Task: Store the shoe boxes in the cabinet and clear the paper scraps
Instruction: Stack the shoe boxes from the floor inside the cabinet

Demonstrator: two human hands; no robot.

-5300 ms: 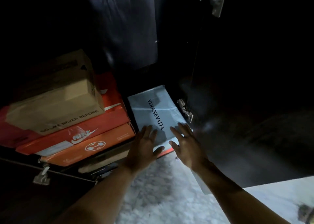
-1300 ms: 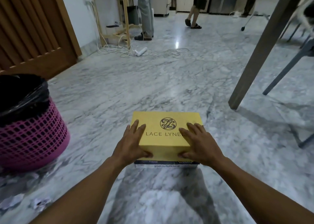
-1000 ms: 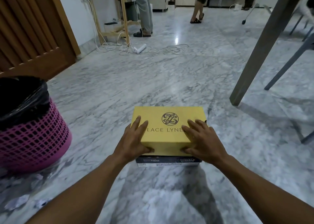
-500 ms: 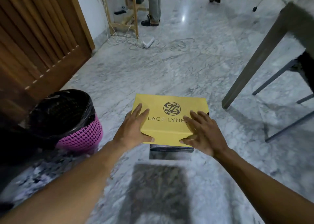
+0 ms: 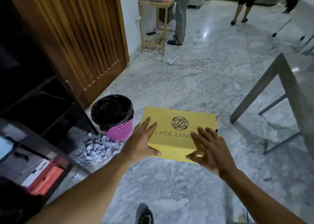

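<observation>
Above the marble floor (image 5: 169, 80), we hold a yellow shoe box (image 5: 180, 133) between left hand (image 5: 141, 143) and right hand (image 5: 210, 150) (fingers spread on its lid); paper scraps (image 5: 98, 149) surround a black-lined pink bin (image 5: 113, 116).

The yellow box (image 5: 180, 133) is now lifted clear of the floor (image 5: 169, 186) between the left hand (image 5: 141, 143) and right hand (image 5: 209, 149); 1.3 s ago it rested on the marble, and its dark lower side, seen below the fingers (image 5: 147, 125) a moment ago, no longer shows. The view has swung left and risen: the pink bin (image 5: 115, 120), earlier well left of the left fingers, now sits just beside them, with the paper scraps (image 5: 97, 149) below it. The open dark cabinet (image 5: 39, 108) and its stored boxes (image 5: 45, 177) have come into view far left of the fingers.
</observation>
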